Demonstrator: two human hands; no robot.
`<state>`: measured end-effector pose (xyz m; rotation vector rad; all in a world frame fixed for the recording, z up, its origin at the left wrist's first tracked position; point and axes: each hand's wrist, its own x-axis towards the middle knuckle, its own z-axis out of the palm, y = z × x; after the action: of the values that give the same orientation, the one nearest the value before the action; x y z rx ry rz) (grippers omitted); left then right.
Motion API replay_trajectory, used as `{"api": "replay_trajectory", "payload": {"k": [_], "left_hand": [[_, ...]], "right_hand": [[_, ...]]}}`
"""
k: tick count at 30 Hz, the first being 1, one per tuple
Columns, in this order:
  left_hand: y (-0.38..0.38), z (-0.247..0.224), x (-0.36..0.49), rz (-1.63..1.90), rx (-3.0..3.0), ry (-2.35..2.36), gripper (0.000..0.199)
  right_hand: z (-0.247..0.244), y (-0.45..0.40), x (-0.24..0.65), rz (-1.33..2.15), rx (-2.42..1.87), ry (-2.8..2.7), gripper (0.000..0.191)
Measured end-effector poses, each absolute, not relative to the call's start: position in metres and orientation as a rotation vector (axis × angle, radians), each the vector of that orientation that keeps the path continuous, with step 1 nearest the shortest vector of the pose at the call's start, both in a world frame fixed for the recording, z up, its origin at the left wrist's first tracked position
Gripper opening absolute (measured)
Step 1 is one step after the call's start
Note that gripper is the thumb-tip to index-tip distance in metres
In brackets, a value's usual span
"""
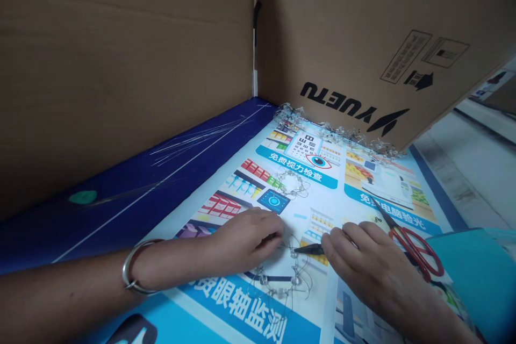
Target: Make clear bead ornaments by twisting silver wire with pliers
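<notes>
My left hand (252,242), with a silver bangle on its wrist, is closed at the upper left edge of a ring of clear beads and thin wire (280,291); what its fingertips pinch is too small to name. My right hand (366,263) is wrapped round a dark pointed tool, likely pliers (309,249), whose tip touches a bead at the top of the ring. Another beaded wire ring (293,184) lies farther back on the printed poster (250,312).
Red-handled scissors (417,252) lie beyond my right hand, beside a teal item (478,274). A row of beaded wire pieces (334,131) runs along the cardboard wall (363,27). Loose wires (193,142) and a green piece (83,197) lie on the blue surface.
</notes>
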<state>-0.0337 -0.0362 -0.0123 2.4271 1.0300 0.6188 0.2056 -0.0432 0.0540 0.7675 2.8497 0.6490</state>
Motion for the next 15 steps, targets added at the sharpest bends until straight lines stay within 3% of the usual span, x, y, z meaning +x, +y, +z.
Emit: {"api": "replay_trajectory", "payload": {"k": [15], "left_hand": [[-0.037, -0.012, -0.0336, 0.59, 2.433, 1.033, 0.012]], "right_hand": [[0.0485, -0.0384, 0.209, 0.465, 0.816, 2.908, 0.015]]}}
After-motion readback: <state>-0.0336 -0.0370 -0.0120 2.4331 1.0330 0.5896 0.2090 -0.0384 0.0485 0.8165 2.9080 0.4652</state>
